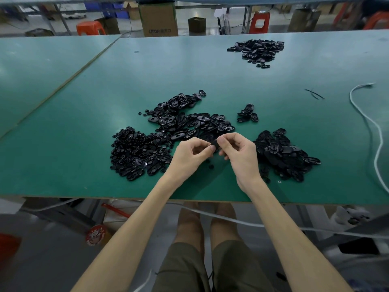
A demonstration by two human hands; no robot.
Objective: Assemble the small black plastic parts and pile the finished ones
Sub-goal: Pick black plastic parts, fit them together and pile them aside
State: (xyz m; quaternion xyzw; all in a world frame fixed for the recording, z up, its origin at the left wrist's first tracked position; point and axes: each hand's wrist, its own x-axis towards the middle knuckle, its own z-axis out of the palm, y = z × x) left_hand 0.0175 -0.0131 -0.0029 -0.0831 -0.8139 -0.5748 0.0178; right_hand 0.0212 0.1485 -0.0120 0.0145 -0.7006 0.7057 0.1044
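Left of the black part (214, 146), a heap of small round pieces (134, 152) is lying on the green table (63, 106). Beyond the part, a spread of oval shells (189, 121) is fanning out. The left hand (189, 154) is pinching the part's left end between thumb and curled fingers. The part itself is hanging just above the table between both hands, near the front edge. The right hand (237, 152) is pinching its right end the same way.

I'd judge two pieces are being pressed together. That will go best with them squared up first and both thumbs pushing evenly, though the fingers are hiding the joint from me.

Right of the part, another heap (282, 154) is sitting just beside the right wrist. It is probably the finished ones, so the drop looks like a short sideways move. Far beyond the part, a separate pile (257, 50) is lying well apart. Farthest right, a white cable (376, 131) is trailing across the table.

Below the part there is only a narrow strip of table showing, so a fumbled piece could be going over the front edge.
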